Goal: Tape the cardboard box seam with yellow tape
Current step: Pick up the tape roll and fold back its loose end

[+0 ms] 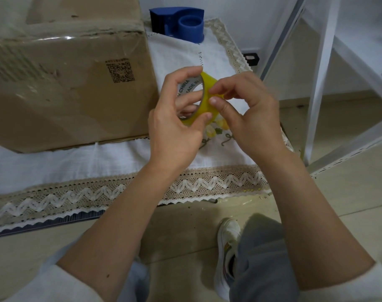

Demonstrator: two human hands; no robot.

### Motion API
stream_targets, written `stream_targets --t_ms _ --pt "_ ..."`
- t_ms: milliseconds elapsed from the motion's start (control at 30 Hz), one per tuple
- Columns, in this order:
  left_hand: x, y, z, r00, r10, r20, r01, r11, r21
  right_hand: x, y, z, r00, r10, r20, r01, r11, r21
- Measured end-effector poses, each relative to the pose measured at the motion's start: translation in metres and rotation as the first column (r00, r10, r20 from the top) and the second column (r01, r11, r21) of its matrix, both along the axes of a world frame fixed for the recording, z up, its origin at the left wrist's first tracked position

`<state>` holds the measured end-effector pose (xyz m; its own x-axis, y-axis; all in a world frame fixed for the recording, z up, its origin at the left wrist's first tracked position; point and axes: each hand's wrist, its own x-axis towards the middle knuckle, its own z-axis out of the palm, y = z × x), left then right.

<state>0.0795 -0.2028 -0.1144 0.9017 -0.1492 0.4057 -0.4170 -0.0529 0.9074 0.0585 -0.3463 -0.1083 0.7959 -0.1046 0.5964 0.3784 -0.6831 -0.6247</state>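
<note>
Up close, a person's two hands work a roll of yellow tape (204, 99) held in the air above the right part of a desk (55, 166) covered in a white, lace-edged cloth. The left hand (174, 123) is curled around the roll, its fingers hooked through the printed cardboard core and its thumb pressed against the tape's outer face at the lower edge. The right hand (248, 118) is half closed, thumb and forefinger tips pinched against the yellow outer face of the roll; the other fingers are bent loosely behind. Whether a free end of tape has been lifted cannot be told.

To the left, a cardboard box (66, 79) stands on the desk, filling its far left part; the side facing the camera bears a QR code and glossy clear tape along its upper edge. The roll hangs just beside the box's right edge without touching it. A blue tape dispenser (181, 22) sits near the desk's far right corner, behind the hands. A white metal frame (316, 83) rises to the right of the desk, and below, a white shoe (227, 247) rests on the tiled floor.
</note>
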Motion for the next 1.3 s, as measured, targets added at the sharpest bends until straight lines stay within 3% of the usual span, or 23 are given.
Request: stream_targets --t_ms 233,600,1067,1300 --pt "-0.0002 -0.0009 0.0005 1.000 -0.012 0.019 0.012 1.000 -0.017 -0.0020 -0.0019 0.0004 1.000 -0.016 0.026 0.018 0.997 -0.081" --pt "0.0014 -0.0037 0.0031 1.000 0.003 -0.031 -0.005 0.996 -0.090 -0.0003 0.0048 -0.0042 0.981 -0.096 0.170 0.099 0.995 -0.008" --pt "0.0051 -0.0016 -0.0001 0.998 -0.014 -0.060 0.010 0.998 -0.060 0.0021 -0.0012 -0.0039 0.997 -0.066 0.032 0.061 0.989 0.138" --pt "0.0058 -0.0011 -0.0003 0.998 -0.012 -0.056 0.008 0.998 -0.061 0.0036 0.0011 -0.0070 0.991 -0.083 0.108 0.084 0.996 -0.004"
